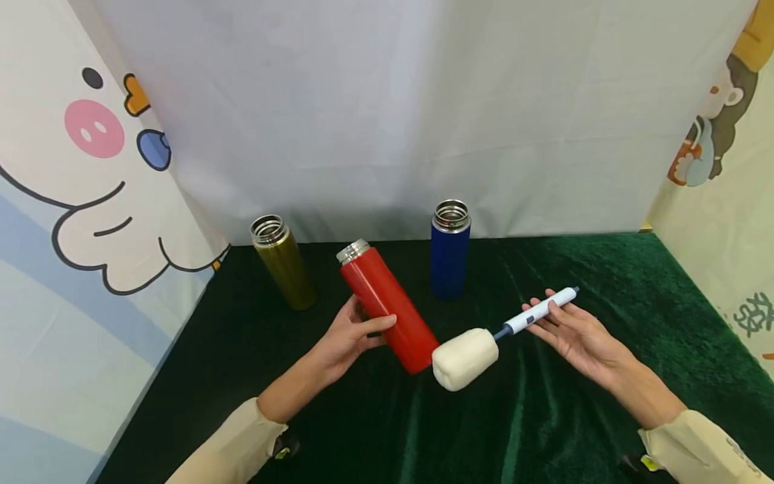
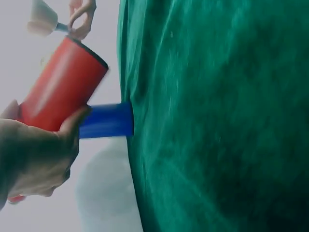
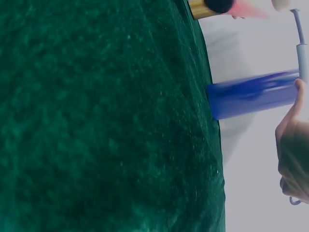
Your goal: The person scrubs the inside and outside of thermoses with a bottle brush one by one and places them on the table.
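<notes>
My left hand [image 1: 349, 336] grips a red bottle [image 1: 390, 306] around its middle, thumb across the front. The bottle is uncapped and tilted, its steel mouth up and to the left. Between thumb and fingers, my right hand [image 1: 574, 333] holds a bottle brush [image 1: 541, 310] by its white handle. The brush's cream sponge head [image 1: 465, 358] points down-left and overlaps the red bottle's base in the head view; whether they touch I cannot tell. The left wrist view shows the red bottle [image 2: 65, 84] from its base end. In the right wrist view the thumb lies on the brush handle [image 3: 302, 60].
An uncapped olive-gold bottle [image 1: 284, 265] stands at the back left of the green velvet cloth [image 1: 471, 430]. Behind the hands, an open blue bottle [image 1: 450, 259] stands upright near the pale back curtain [image 1: 375, 121]. Printed cartoon panels [image 1: 54, 222] border the sides.
</notes>
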Motion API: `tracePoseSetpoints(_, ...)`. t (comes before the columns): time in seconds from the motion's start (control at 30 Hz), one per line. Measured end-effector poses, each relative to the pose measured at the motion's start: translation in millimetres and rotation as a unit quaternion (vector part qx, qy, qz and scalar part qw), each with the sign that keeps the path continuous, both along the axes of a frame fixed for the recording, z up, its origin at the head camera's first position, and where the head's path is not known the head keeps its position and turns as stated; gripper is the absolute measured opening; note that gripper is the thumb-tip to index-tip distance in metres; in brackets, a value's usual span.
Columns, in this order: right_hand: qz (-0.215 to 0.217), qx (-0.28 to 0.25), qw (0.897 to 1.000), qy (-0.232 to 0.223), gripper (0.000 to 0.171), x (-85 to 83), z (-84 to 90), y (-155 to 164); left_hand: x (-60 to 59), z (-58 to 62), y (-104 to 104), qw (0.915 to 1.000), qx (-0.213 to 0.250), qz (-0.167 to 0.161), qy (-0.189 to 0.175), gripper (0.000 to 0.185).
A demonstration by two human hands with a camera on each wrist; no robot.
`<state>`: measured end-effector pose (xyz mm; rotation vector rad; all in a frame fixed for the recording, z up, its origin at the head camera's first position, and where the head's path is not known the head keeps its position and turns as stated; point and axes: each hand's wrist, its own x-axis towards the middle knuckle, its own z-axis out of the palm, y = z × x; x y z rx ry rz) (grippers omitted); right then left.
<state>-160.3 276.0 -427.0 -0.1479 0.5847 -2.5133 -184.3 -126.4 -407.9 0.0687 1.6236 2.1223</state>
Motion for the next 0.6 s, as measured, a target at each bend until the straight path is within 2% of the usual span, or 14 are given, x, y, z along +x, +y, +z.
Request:
tracePoseSetpoints(0.1, -0.003, -0.014, 1.0, -0.007, 0.032, -1.0, -0.3, 6.1, -8.3, -1.9, -4.5, 0.9964, -0.06, 0.028, 0.052, 0.076)
tracePoseSetpoints(0.2, -0.008, -0.024, 1.0, -0.018, 0.031, -1.3, -0.5, 15.4, -18.1, -4.4, -10.0, 0.9856, -0.11, 0.055, 0.116, 0.083)
tracePoseSetpoints(0.3, -0.017, -0.035, 0.999, -0.036, 0.031, -1.1, 0.0, 26.3, -28.5, -7.6, -15.6, 0.9697, -0.153, 0.088, 0.169, 0.084)
tracePoseSetpoints(0.4, -0.028, -0.043, 0.997, -0.056, 0.028, -0.5, 1.1, 36.9, -39.9, -11.4, -20.5, 0.9518, -0.193, 0.121, 0.205, 0.082)
tracePoseSetpoints(0.53, -0.046, -0.04, 0.995, -0.076, 0.027, 0.3, 3.4, 48.6, -55.0, -15.9, -25.4, 0.9269, -0.223, 0.161, 0.255, 0.081)
tracePoseSetpoints(0.6, -0.055, -0.037, 0.995, -0.079, 0.028, 1.0, 4.5, 53.1, -60.0, -13.3, -25.9, 0.9162, -0.233, 0.176, 0.274, 0.081)
